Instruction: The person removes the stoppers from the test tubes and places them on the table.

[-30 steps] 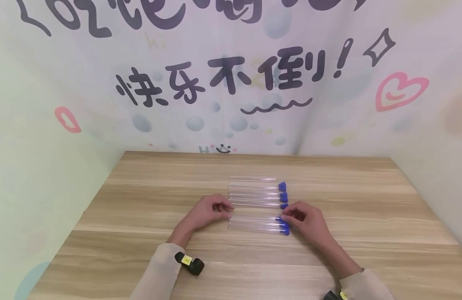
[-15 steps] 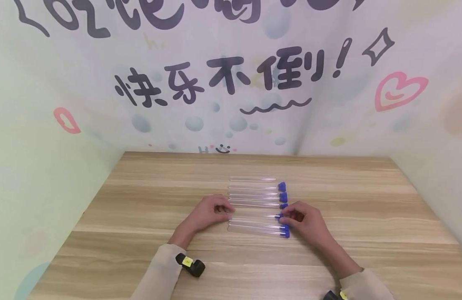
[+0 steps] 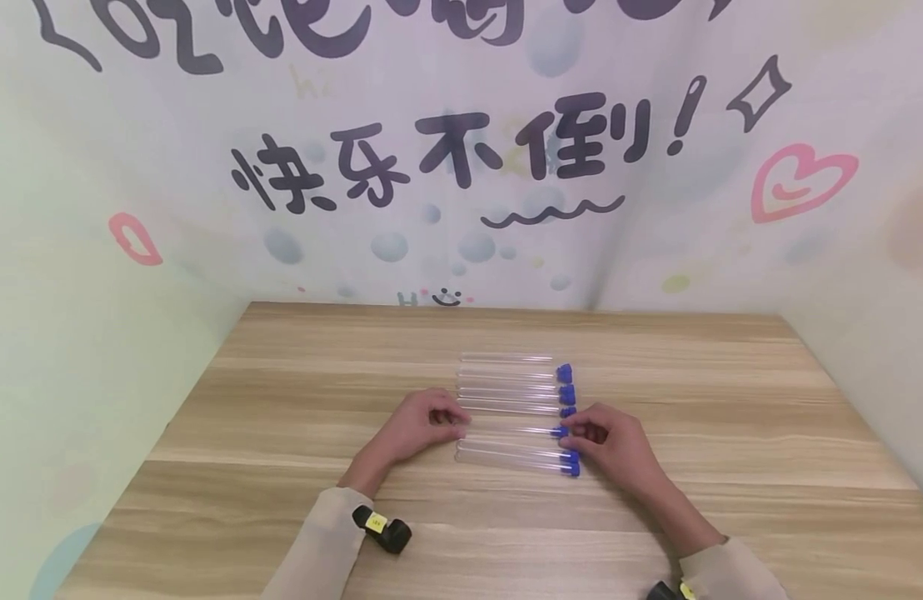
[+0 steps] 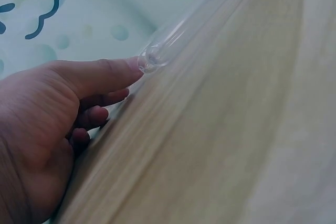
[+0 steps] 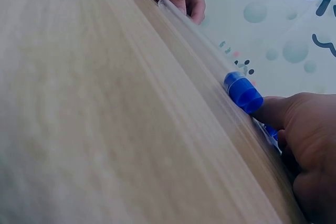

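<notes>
A clear test tube [image 3: 510, 429] with a blue cap [image 3: 558, 432] lies crosswise between the two hands. My left hand [image 3: 416, 427] has thumb and forefinger pinched at the tube's rounded left end. At the other end my right hand [image 3: 613, 440] pinches the blue cap between thumb and fingers. Just in front of it, more clear tubes [image 3: 506, 454] with blue caps [image 3: 571, 469] lie side by side; in the right wrist view a nearby capped tube [image 5: 199, 40] hides part of the right fingertips' work. The left wrist view shows a rounded glass end [image 4: 152, 59] at the left thumb.
Behind the hands, several parallel clear tubes [image 3: 506, 388] lie with blue caps [image 3: 566, 394] at their right ends. The farthest tube [image 3: 506, 359] shows no cap. A wood-grain table [image 3: 296, 350] carries everything, backed by a printed curtain [image 3: 341, 242].
A gap has opened between the pinched tube and the front tubes: its cap now sits apart, slightly farther back, and the front caps have shifted a little nearer. Both hands stay almost in place.
</notes>
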A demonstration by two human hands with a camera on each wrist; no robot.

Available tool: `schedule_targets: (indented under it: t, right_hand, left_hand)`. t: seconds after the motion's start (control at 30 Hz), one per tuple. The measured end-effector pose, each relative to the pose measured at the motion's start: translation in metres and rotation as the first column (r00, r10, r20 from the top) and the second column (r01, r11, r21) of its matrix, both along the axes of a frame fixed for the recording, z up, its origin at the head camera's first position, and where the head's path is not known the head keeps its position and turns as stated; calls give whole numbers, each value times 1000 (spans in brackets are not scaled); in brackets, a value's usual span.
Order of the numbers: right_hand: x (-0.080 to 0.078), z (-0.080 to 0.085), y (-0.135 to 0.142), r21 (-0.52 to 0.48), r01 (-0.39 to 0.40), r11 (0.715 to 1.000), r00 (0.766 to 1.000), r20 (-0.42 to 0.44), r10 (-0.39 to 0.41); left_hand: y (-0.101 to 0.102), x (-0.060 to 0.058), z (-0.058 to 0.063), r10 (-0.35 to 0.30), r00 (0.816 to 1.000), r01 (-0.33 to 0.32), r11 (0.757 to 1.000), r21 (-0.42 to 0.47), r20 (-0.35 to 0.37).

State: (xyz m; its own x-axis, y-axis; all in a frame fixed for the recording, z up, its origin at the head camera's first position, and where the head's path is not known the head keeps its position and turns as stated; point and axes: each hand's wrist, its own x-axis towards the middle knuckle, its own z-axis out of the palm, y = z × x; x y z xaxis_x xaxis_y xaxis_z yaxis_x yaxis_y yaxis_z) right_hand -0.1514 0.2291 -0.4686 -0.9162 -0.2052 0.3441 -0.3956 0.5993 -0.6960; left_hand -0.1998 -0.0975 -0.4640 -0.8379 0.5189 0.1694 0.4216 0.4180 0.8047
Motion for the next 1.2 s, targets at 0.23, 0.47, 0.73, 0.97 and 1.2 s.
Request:
schedule_targets:
  t: [0.23,0.47,0.73,0.97,1.2]
  right_hand:
    - [1,1,0,-4,24,1000,1000,-4,-24]
    - [2,2,0,-43,37,998,999,-27,-38]
    - [0,0,0,-119,14,993,998,-66,-21]
    - [4,2,1,-127,63,990,998,37,-58]
    - [3,1,2,-166,41,985,998,45,-34]
  left_hand:
    - [1,1,0,10,999,-11,1000,17,36]
    - [2,3,2,50,997,-52,998,28,60]
    - [6,5,2,103,993,-106,993,44,65]
    - [9,7,2,116,991,-121,990,70,68]
    - [10,7,1,120,990,-124,990,60,68]
